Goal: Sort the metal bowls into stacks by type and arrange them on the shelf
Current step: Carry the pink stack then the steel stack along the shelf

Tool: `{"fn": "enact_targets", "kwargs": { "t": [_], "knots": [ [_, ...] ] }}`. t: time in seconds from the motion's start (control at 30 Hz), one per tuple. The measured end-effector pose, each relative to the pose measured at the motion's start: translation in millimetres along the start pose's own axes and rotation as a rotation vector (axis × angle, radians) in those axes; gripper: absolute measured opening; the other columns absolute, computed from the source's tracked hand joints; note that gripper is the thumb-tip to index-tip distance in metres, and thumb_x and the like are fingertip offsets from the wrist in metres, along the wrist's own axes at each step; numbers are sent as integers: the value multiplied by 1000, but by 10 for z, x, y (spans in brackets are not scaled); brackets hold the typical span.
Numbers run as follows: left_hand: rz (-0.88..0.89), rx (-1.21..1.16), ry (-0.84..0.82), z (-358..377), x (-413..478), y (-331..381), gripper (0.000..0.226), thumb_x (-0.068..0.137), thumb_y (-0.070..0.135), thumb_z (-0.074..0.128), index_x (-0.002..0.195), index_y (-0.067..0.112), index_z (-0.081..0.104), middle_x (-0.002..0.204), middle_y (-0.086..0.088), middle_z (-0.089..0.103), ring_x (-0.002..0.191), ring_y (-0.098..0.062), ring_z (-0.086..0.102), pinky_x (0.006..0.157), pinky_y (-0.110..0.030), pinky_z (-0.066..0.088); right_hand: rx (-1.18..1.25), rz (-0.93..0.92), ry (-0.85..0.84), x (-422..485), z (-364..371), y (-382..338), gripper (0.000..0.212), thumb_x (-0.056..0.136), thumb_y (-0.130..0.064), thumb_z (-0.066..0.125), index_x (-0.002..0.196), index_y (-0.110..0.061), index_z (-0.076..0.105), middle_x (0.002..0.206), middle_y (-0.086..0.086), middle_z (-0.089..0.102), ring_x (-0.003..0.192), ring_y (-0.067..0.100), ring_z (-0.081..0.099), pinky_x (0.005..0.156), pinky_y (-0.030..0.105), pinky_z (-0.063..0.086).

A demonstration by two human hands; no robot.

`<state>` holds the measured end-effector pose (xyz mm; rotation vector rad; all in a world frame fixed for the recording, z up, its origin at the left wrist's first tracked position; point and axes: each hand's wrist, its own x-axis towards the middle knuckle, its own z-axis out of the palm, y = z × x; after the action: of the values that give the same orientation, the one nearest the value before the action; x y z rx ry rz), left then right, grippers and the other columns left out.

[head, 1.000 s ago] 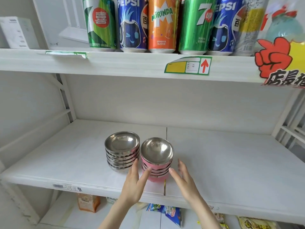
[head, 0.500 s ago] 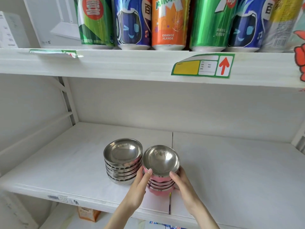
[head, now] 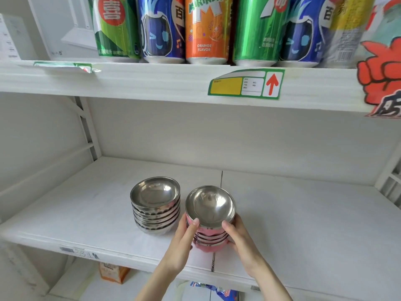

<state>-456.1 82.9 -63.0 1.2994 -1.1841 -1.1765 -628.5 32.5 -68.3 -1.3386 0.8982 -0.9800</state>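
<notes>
Two stacks of metal bowls stand side by side on the white shelf (head: 293, 224). The left one is a stack of plain steel bowls with scalloped sides (head: 155, 205). Beside it on the right is a stack of pink-sided bowls (head: 210, 213) with shiny steel insides. My left hand (head: 184, 237) presses against this stack's left side, thumb at the top bowl's rim. My right hand (head: 238, 235) holds the stack's right side the same way. Both hands clasp the pink stack between them; whether it rests on the shelf I cannot tell.
The upper shelf (head: 152, 83) holds a row of large soda cans (head: 206, 29) and a green price tag (head: 246, 84). A white box (head: 10, 38) sits at the far left. Snack packets (head: 214, 290) and an orange box (head: 112, 272) lie below.
Both hands moved from in front of the pink stack onto its two sides and closed on it. The view moved closer to the shelf.
</notes>
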Motion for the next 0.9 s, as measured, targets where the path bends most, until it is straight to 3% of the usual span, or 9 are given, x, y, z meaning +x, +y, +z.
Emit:
{"fn": "enact_targets", "kwargs": {
  "t": [0.07, 0.17, 0.23, 0.3, 0.4, 0.57, 0.67, 0.8, 0.9],
  "knots": [
    [22, 2, -23, 75, -70, 67, 88, 65, 88, 46, 142, 53, 24, 143, 31, 34, 132, 0, 35, 97, -33, 38, -11, -15, 3, -104, -58, -66, 76, 68, -61, 68, 135, -32, 44, 129, -16, 60, 122, 1, 54, 109, 42, 40],
    [30, 20, -38, 218, -210, 219, 45, 65, 87, 46, 108, 76, 40, 115, 49, 49, 111, 22, 44, 82, -24, 42, -7, -26, 11, -263, -171, -174, 74, 71, -58, 67, 136, -32, 43, 131, -13, 60, 122, 3, 55, 104, 37, 45],
    [50, 25, -39, 332, -314, 298, 26, 68, 83, 45, 93, 82, 41, 103, 54, 50, 98, 30, 45, 77, -22, 41, -8, -43, 8, -404, -252, -251, 73, 70, -59, 66, 135, -34, 43, 130, -15, 60, 119, -1, 56, 94, 24, 48],
    [61, 34, -46, 466, -428, 369, 19, 74, 79, 45, 91, 82, 41, 101, 55, 51, 95, 31, 46, 76, -20, 40, 3, -55, 14, -567, -346, -319, 72, 70, -58, 65, 134, -33, 43, 128, -16, 61, 115, -4, 57, 83, 15, 50],
    [58, 17, -65, 716, -586, 446, 22, 76, 78, 45, 97, 79, 43, 108, 48, 52, 102, 20, 49, 78, -21, 41, 3, -61, 31, -836, -532, -418, 69, 73, -56, 65, 134, -32, 43, 122, -22, 62, 110, -7, 59, 76, 10, 51],
    [56, 34, -129, 1233, -768, 542, 62, 65, 84, 44, 122, 64, 35, 120, 40, 44, 112, 2, 45, 87, -32, 40, -17, -58, 73, -1244, -957, -586, 48, 81, -47, 56, 126, -37, 43, 101, -40, 63, 98, -19, 58, 67, 6, 50],
    [60, 64, -161, 1589, -825, 620, 48, 66, 84, 43, 111, 68, 37, 110, 44, 45, 102, 10, 47, 85, -31, 41, -34, -61, 106, -1460, -1273, -661, 45, 80, -50, 54, 123, -41, 44, 99, -43, 62, 96, -22, 57, 65, 7, 51],
    [76, 77, -189, 2123, -803, 650, 57, 68, 83, 42, 120, 60, 35, 108, 42, 44, 97, 13, 45, 88, -33, 40, -33, -62, 131, -1693, -1769, -752, 42, 84, -53, 57, 122, -41, 45, 97, -43, 63, 95, -22, 57, 65, 7, 51],
    [68, 81, -196, 2548, -783, 684, 34, 68, 85, 42, 100, 73, 40, 101, 46, 50, 95, 14, 46, 81, -28, 42, -39, -49, 141, -1820, -2174, -826, 49, 79, -54, 55, 124, -39, 44, 98, -43, 62, 95, -22, 57, 65, 6, 50]
  ]
}}
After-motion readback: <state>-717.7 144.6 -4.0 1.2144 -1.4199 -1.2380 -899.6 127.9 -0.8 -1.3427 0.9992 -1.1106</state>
